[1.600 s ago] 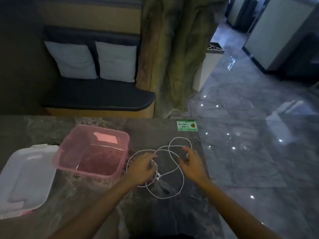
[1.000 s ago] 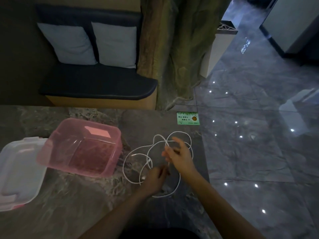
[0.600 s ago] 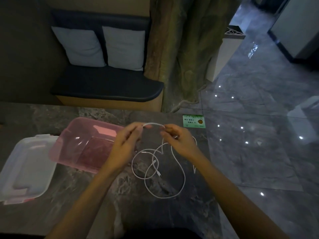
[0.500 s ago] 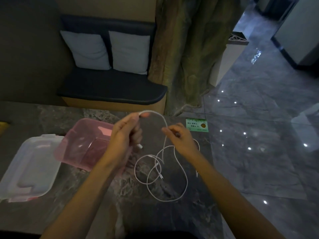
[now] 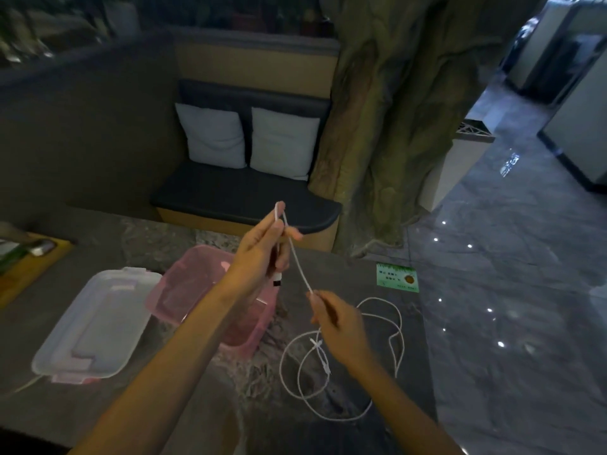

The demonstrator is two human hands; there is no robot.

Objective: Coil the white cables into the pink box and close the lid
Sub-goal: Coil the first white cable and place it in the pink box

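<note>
My left hand [image 5: 262, 247] is raised above the pink box [image 5: 187, 290] and pinches a folded end of a white cable [image 5: 297, 261], whose plug hangs below the fingers. My right hand [image 5: 338, 323] is lower and to the right, and grips the same cable further along; the strand runs taut between the two hands. The rest of the white cables [image 5: 328, 389] lies in loose loops on the marble table [image 5: 197, 415]. The pink box stands open. Its clear lid [image 5: 95, 323] lies flat to the left of the box.
A green card [image 5: 397, 277] lies near the table's far right corner. A yellow tray [image 5: 29, 261] with items sits at the far left. Behind the table are a dark bench with two pillows [image 5: 246, 142], a tree-like column [image 5: 387, 126] and a glossy floor to the right.
Both hands have lifted one cable end off the table. My left hand rose higher with the folded end, and my right hand slid down the strand, pulling it taut.
</note>
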